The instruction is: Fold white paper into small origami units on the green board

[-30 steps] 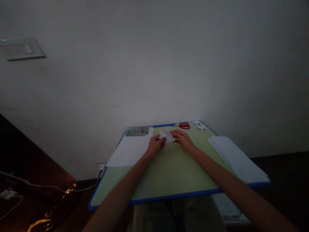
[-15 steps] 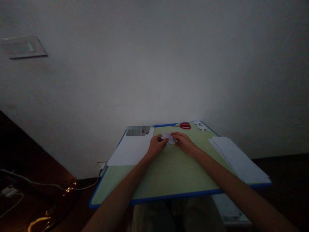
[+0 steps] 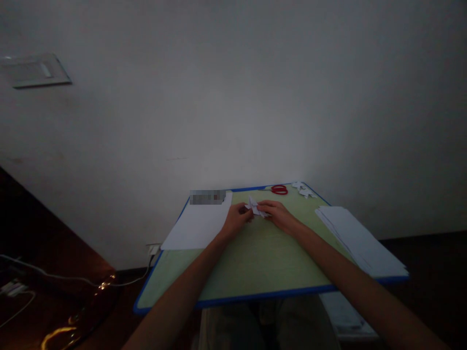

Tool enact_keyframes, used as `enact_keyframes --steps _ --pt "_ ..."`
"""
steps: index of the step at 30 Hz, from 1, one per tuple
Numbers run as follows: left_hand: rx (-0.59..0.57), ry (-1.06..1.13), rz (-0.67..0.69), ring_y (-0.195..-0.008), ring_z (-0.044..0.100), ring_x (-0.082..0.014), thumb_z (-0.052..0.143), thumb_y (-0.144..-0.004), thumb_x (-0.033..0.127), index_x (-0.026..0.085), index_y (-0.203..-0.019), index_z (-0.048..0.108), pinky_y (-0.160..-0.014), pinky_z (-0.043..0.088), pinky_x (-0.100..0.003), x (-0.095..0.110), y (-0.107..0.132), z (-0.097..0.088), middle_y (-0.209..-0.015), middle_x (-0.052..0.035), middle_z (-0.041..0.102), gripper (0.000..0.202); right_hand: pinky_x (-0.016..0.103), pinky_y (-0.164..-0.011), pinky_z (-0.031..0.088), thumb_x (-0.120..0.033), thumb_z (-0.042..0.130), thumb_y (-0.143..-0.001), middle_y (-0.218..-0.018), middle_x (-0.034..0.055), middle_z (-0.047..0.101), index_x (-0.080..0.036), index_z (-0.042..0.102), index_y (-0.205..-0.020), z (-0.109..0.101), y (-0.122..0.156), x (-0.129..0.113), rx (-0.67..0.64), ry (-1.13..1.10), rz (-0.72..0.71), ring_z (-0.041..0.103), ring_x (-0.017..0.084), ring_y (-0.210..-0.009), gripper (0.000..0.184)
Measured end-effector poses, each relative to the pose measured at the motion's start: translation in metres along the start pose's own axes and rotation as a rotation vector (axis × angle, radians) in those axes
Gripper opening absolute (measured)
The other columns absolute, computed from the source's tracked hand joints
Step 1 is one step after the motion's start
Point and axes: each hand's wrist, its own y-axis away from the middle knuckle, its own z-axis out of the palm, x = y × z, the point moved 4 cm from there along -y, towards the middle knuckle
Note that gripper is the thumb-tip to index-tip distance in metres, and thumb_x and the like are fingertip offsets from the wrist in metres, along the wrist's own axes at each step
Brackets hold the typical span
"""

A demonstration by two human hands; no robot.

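A small folded white paper [image 3: 254, 207] with pointed corners is held between both hands, above the middle of the pale green tabletop [image 3: 262, 262]. My left hand [image 3: 236, 218] pinches its left side with thumb and fingers. From the right, my right hand [image 3: 278, 212] grips the other side, its fingers covering part of the folds. One point of the paper stands up between the hands. Beyond my right hand lie red-handled scissors [image 3: 279, 189]. Small folded white paper pieces [image 3: 305, 193] rest at the far right corner.
White sheets [image 3: 199, 226] lie at the table's left, with a blurred-out patch at their top. A stack of white paper [image 3: 359, 238] sits along the right edge. The blue table rim [image 3: 262, 295] faces my lap; a wall [image 3: 233, 107] stands behind. Cables [image 3: 73, 278] run at lower left.
The folded paper has turned from a flatter face to a more spread, pointed shape, one tip now upright. My right fingers have shifted slightly toward the left hand.
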Motion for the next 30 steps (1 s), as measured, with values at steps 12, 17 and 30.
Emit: enact_keyframes --steps 12,17,30 --pt "-0.087 0.218 -0.043 -0.063 0.059 -0.0134 0.073 -0.07 0.033 0.014 -0.081 0.071 -0.063 0.045 -0.027 0.0 0.002 0.006 -0.072 -0.0038 0.067 0.022 0.027 -0.069 0.043 -0.039 0.083 -0.064 -0.084 0.0017 0.072 -0.021 0.075 -0.084 -0.001 -0.004 0.0 -0.013 -0.038 -0.042 0.062 0.017 -0.08 0.028" --pt "-0.032 0.231 -0.1 -0.067 0.062 -0.0149 0.071 -0.073 0.037 0.015 -0.081 0.068 -0.063 0.049 -0.027 0.001 0.003 0.003 -0.08 -0.0044 0.068 0.024 0.028 -0.07 0.045 -0.04 0.085 -0.062 -0.084 0.0005 0.073 -0.021 0.075 -0.084 -0.005 -0.007 0.001 0.046 -0.025 -0.098 0.063 0.016 -0.078 0.03" --pt "0.021 0.065 0.034 -0.063 0.058 -0.0139 0.078 -0.073 0.053 0.014 -0.081 0.071 -0.057 0.047 -0.026 0.003 -0.002 -0.003 -0.073 -0.0038 0.066 0.04 0.035 -0.079 0.053 -0.049 0.087 -0.065 -0.087 0.0046 0.077 -0.019 0.075 -0.087 0.0 -0.002 -0.011 0.011 0.192 -0.334 0.07 0.021 -0.081 0.039"
